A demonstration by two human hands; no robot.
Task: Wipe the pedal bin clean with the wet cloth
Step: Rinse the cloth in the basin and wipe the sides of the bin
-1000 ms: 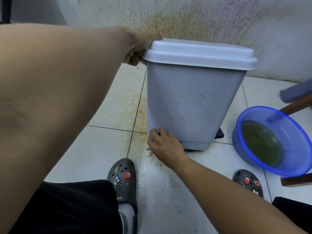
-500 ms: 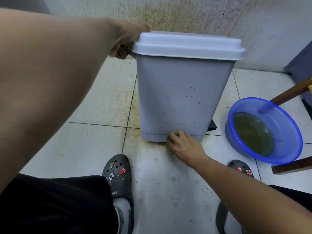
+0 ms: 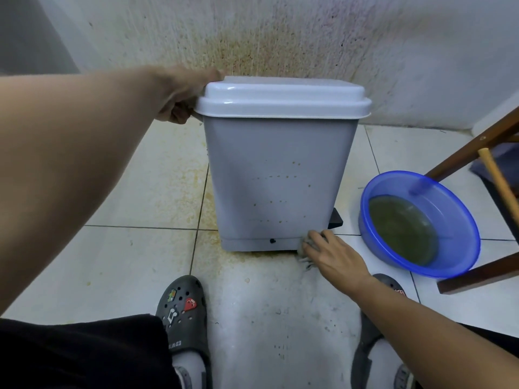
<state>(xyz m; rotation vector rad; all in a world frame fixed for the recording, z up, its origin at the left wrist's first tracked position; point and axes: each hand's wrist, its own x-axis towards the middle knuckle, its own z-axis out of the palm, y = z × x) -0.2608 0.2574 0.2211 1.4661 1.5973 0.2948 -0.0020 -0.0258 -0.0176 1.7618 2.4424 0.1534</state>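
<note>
- While the grey pedal bin (image 3: 280, 178) stood upright on the tiled floor (image 3: 134, 262), close to the stained wall (image 3: 280, 37), both hands were on it.
- Its white lid (image 3: 282, 98) was down, sitting flat over the top.
- Small brown specks dotted the bin's front face in rough rows, mostly across the lower half.
- The left hand (image 3: 182, 94) gripped the lid's left edge, fingers curled under the rim.
- The right hand (image 3: 334, 255) was low at the bin's front right bottom corner, its fingers curled over a grey cloth (image 3: 302, 248).
- That cloth was pressed against the bottom edge of the bin, with a frayed end trailing onto the floor just below the hand.
- The black pedal (image 3: 336, 219) stuck out from the bin's right side at the base, just above the right hand.
- A blue basin (image 3: 452, 200) sat on the floor to the right of the bin, near but not touching it, and held murky greenish water (image 3: 401, 228).
- Dark wooden legs (image 3: 471, 153) of some piece of furniture crossed the right edge of the view, one bar passing right beside the basin.
- Yellow-brown staining (image 3: 207, 197) spread over the tiles around the bin's left side and front, and a similar rusty spatter covered the wall behind it.
- Two dark grey clogs showed at the bottom, the left clog (image 3: 182, 313) with small charms on it and the right clog (image 3: 389, 282) partly hidden behind the right forearm.
</note>
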